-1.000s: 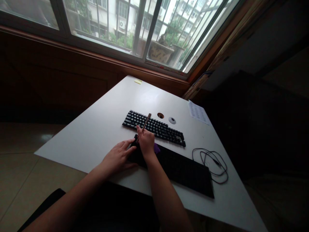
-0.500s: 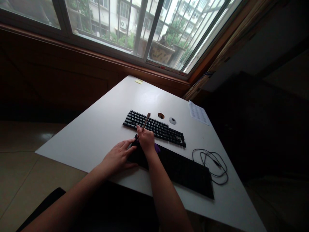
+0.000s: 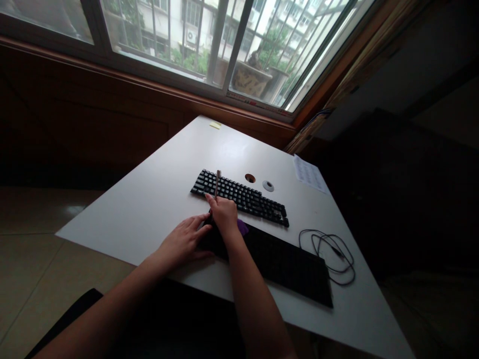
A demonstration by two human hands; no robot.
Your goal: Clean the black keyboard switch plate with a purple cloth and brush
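Note:
My right hand [image 3: 224,215] is closed round the thin handle of a small brush [image 3: 217,182], which looks like a toothbrush. Its head points up and away, over the keys behind. Beneath this hand lies a flat black keyboard base [image 3: 288,262], too dark to show its surface detail. A bit of purple cloth [image 3: 242,228] shows beside my right wrist. My left hand [image 3: 183,239] rests with its fingers apart on the base's left end, next to the right hand. The brush's lower end is hidden by my hands.
Black keys in keyboard rows [image 3: 247,198] lie just beyond the base. Behind them are a round hole [image 3: 250,178] and a grey round cover [image 3: 268,186]. A coiled black cable [image 3: 339,269] sits at right, paper [image 3: 310,173] farther back, and a yellow note [image 3: 215,125] at the far corner.
The brush has tilted, its head swinging left over the keys, as my right hand shifted slightly left. My left hand stays in place.

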